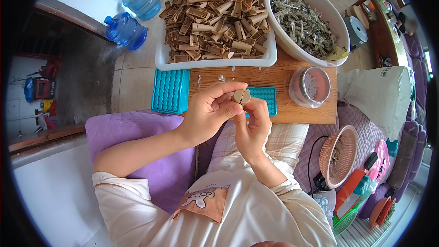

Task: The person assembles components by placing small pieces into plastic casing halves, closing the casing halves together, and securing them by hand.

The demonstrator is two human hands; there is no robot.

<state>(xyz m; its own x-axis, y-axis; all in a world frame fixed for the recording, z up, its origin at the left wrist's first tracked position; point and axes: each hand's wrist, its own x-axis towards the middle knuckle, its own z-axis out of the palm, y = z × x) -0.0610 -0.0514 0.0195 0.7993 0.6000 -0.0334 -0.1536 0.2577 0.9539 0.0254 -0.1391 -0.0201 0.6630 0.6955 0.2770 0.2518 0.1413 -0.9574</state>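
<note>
Above the table's near edge I hold a small tan plastic cylinder [241,97] with a slit across its round end. My left hand [214,110] pinches it from the left between thumb and fingers. From the right and below, my right hand [252,126] closes on the same piece; its fingers partly hide the cylinder's body. Behind the hands lies a teal tray [265,95] with rows of small round cups. A stack of similar teal trays [170,92] stands to the left. Farther back, a white bin [217,64] is heaped with loose tan half-cylinder plastic shells [212,16].
On the wooden table [302,115], a pinkish tub [309,87] holds small pale pieces. A large white basin [286,41] contains bundled silvery strips. Blue water bottles [128,32] stand far left; a white sack [375,96] and a pink basket [338,155] are at right.
</note>
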